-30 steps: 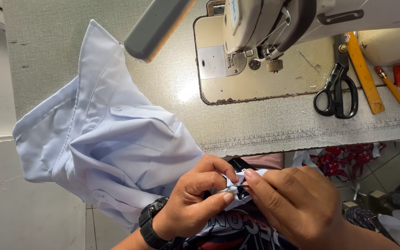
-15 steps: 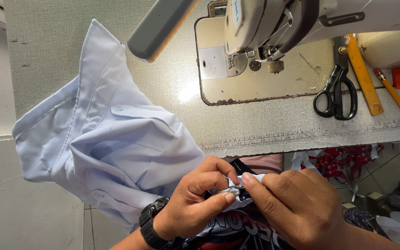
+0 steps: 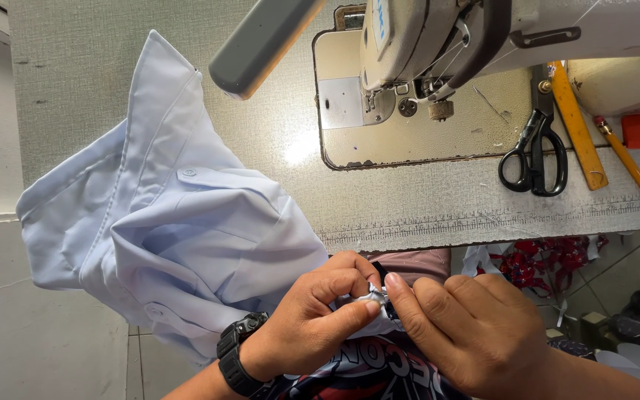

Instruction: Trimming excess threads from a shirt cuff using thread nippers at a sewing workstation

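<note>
1. The left hand (image 3: pixel 312 322) and the right hand (image 3: pixel 468 333) meet just off the near edge of the sewing table (image 3: pixel 112 74), over the person's lap. Both are closed in a pinch on one small fold of the pale blue shirt (image 3: pixel 164 230), thumb and forefinger tips almost touching each other.

2. The shirt itself lies mostly on the table's near left part, its collar end pointing toward the far edge, and it spills over the near edge into the hands.

3. What the fingertips work at is too small to make out — possibly a thread end or a corner of fabric.

4. As to progress, the shirt looks largely made up: collar, button and stitched seams are in place. The pinched bit is not under the sewing machine (image 3: pixel 438 52), so hand work on this spot seems unfinished and any machine stitching there is not yet begun.

5. The black scissors (image 3: pixel 535 155) lie untouched near the right end of the table, beside an orange ruler (image 3: pixel 575 126) and a pencil (image 3: pixel 626 159) — none in use.
</note>
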